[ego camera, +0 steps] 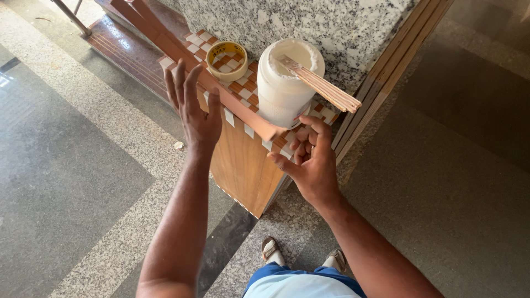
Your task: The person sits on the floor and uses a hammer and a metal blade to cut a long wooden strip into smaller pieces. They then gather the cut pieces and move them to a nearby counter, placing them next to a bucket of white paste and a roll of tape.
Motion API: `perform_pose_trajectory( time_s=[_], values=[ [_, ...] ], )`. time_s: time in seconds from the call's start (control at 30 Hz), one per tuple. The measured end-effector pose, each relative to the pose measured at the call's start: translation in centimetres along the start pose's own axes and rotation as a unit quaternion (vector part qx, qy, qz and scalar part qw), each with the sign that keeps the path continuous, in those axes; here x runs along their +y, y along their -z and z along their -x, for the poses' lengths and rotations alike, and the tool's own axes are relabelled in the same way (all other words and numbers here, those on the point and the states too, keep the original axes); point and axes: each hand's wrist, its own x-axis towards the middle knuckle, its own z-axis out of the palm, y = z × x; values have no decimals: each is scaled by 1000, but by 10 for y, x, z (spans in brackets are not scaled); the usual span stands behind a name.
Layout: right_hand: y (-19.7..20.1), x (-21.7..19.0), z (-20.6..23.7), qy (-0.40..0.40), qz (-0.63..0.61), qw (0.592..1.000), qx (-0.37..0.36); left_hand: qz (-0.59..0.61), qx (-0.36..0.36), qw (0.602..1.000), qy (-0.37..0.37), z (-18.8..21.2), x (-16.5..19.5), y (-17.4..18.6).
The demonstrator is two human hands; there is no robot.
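long wooden strip [221, 94] lies along the top edge of the wooden box [243, 165], long axis running from upper left, back by the wall, down to lower right, where its near end sticks out past the box corner. left hand [196, 107] sits right at the strip's middle, fingers spread and flat, grip wide open with nothing in it; palm looks to be against or just beside the strip, contact hard to tell. right hand [309, 160] is just below the strip's near end, fingers curled loosely, grip half open and empty, fingertips near the end but apparently apart from it. right hand is nearer the free end, left nearer the middle.

white plastic tub [284, 83] stands on the checkered top just behind the strip's near end, close above the right hand. a bundle of thin sticks [323, 85] rests in the tub mouth, pointing out to the right. tape roll [226, 60] lies flat further back on the top, beyond the left fingertips. speckled stone wall [342, 27] behind; more boards [386, 72] lean against it on the right. sandalled feet [270, 248] on the stone floor [66, 165] below.
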Motion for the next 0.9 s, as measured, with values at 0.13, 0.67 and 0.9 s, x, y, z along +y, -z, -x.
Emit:
perform_pose_trajectory(
  time_s=[0.13, 0.67, 0.9],
  values=[
    [-6, -9, 1, 4, 78, 997, -4, 22, -24, 996, 83, 8, 2, -4],
    [-29, -22, -19, 0, -58, 998, -11, -44, -69, 988, 132, 2, 37, -11],
    [-25, -7, -16, -6, -67, 997, 37, -10, -72, 989, 129, -1, 33, -13]
  ],
)
